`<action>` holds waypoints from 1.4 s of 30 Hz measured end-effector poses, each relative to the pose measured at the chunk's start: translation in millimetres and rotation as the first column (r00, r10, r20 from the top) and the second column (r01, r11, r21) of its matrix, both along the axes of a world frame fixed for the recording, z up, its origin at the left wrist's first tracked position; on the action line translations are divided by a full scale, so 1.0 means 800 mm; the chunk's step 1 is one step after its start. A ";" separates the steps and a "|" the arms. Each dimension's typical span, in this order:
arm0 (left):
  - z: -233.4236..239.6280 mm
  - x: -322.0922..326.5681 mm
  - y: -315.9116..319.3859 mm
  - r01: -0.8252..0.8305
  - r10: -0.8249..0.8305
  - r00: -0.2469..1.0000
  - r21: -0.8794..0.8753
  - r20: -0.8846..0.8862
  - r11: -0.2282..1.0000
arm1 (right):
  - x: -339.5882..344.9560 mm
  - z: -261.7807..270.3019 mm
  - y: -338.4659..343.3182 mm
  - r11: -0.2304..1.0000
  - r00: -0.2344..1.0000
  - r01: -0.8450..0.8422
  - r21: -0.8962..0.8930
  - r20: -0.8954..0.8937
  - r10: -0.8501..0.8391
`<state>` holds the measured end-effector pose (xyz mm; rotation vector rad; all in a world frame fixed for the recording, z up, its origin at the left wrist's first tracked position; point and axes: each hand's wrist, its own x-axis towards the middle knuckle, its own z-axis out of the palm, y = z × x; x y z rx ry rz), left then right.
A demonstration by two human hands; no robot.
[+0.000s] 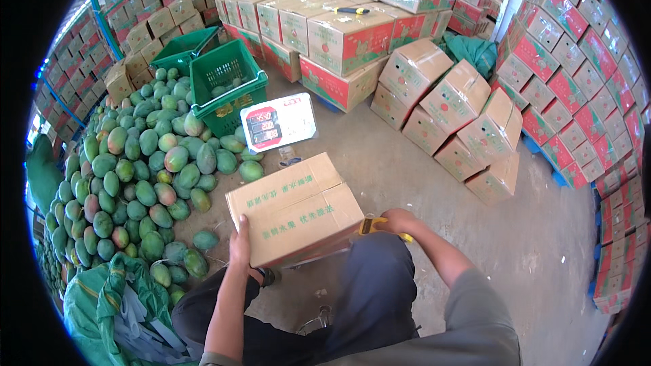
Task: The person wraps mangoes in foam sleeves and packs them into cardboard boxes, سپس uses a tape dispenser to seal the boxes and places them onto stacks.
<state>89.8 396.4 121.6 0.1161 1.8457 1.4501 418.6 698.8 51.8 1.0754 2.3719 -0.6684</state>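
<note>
Before me a closed cardboard carton (305, 188) with green printing on its top flaps is held tilted above my legs. My left hand (241, 244) grips its left end, thumb over the top edge and fingers mostly hidden. At the carton's right end, my right hand (399, 221) holds a yellow tape dispenser (374, 225) close against the cardboard. Whether tape touches the box is hard to tell. Just beyond the carton stands the white display head of a digital scale (300, 124) with lit red digits.
A large heap of green mangoes (147, 173) spreads on my left, below a green plastic crate (229, 73). A green sack (101, 305) with pale strips lies by my left leg. Stacked cartons (452, 91) stand ahead right; a yellow-and-black cutter (352, 10) rests on boxes behind.
</note>
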 end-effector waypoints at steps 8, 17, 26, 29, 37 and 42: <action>0.029 0.150 -0.055 0.073 -0.096 0.754 0.064 0.649 0.995 | 0.046 0.149 0.003 0.748 0.615 0.155 -0.646 -0.529 -0.585; 0.149 0.158 0.006 0.334 -0.459 0.805 0.352 0.376 0.874 | -0.048 0.272 -0.104 0.899 0.676 -0.366 -0.242 -0.733 0.078; 0.088 -0.021 -0.066 -0.168 0.195 0.979 0.294 -0.065 0.941 | -0.049 0.291 -0.035 0.970 0.870 -0.243 0.020 -0.438 0.227; -0.046 -0.095 -0.112 -0.331 0.330 0.931 0.020 -0.155 0.943 | -0.058 0.201 0.011 0.924 0.946 -0.304 0.233 0.188 0.264; -0.252 0.132 0.000 -0.267 -0.158 0.626 0.400 0.764 0.877 | -0.122 -0.012 -0.005 0.896 0.952 -0.298 0.330 0.040 0.302; -0.267 0.197 -0.026 0.466 -0.406 0.759 0.011 0.509 0.885 | -0.164 0.044 0.032 0.942 0.873 0.100 0.320 -0.482 0.071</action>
